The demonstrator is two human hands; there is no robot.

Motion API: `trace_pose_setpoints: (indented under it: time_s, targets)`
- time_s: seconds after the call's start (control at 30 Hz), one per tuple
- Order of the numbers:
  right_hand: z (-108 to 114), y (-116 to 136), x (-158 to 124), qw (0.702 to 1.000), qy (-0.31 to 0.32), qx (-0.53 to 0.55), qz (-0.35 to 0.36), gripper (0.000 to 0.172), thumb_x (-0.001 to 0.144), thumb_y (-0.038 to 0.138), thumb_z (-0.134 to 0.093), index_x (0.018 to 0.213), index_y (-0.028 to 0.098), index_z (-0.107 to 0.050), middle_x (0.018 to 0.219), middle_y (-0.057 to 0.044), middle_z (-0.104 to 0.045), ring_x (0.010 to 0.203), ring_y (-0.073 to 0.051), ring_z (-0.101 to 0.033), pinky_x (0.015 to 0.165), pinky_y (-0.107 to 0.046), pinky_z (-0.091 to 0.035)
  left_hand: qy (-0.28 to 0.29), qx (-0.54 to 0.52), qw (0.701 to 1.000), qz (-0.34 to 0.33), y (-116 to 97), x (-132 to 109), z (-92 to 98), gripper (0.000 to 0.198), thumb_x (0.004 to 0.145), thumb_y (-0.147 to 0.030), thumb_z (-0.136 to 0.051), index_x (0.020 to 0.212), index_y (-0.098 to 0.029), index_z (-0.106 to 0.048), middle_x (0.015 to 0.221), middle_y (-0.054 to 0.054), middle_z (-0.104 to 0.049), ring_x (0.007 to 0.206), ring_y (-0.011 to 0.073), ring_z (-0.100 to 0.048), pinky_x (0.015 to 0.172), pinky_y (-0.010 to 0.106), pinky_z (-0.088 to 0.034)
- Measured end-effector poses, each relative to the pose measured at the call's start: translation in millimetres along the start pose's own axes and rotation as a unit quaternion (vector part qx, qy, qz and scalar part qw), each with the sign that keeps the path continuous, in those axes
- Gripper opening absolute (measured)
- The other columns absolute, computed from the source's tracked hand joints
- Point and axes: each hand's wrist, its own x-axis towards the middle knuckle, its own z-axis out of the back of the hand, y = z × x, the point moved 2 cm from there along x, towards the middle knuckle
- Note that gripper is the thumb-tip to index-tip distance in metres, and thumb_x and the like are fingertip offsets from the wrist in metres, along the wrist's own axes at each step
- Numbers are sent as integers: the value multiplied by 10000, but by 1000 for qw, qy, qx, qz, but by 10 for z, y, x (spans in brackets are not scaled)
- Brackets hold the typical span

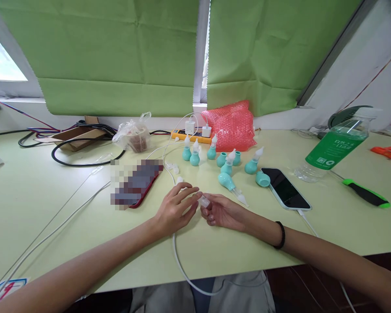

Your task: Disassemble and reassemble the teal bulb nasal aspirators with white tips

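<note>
My two hands meet at the middle of the pale green table (35,195). My right hand (223,213) is curled around a small clear plastic tip (204,201). My left hand (176,209) pinches the same tip from the left, fingers partly spread. Just beyond them lies a teal bulb with a clear nozzle (230,183) on its side. Several more teal bulbs (195,156), some with white nozzles, stand further back. A few loose clear tips (172,167) lie to the left of them.
A red-cased phone (143,182) lies left of my hands, a black phone (285,188) on a cable to the right. A white cable (179,261) runs off the front edge. Further off are a green-labelled bottle (334,148), pink bubble wrap (233,126), a power strip (192,135) and a green-handled tool (366,194).
</note>
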Motion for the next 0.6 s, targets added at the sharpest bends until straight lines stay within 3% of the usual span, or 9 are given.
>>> trace_pose_setpoints:
  time_s: [0.3,0.6]
  targets:
    - [-15,4,-13,1000,2,-28,-1,196,761,352,-515,769,174,-434,563,20,-540,433,-69,-453,444,-199,-292,23,37,999,-28,-14,24,-12,304,732,-85,-530,1029,-144,-501,946,110,-607,885,209,-514,699,365,-504]
    - [-11,-11,-11,998,33,-52,24,197,796,352,-482,761,202,-359,565,35,-536,441,-66,-482,422,-168,-307,48,119,985,-117,-102,27,21,233,751,-34,-482,978,-76,-510,936,144,-596,939,246,-514,720,371,-505]
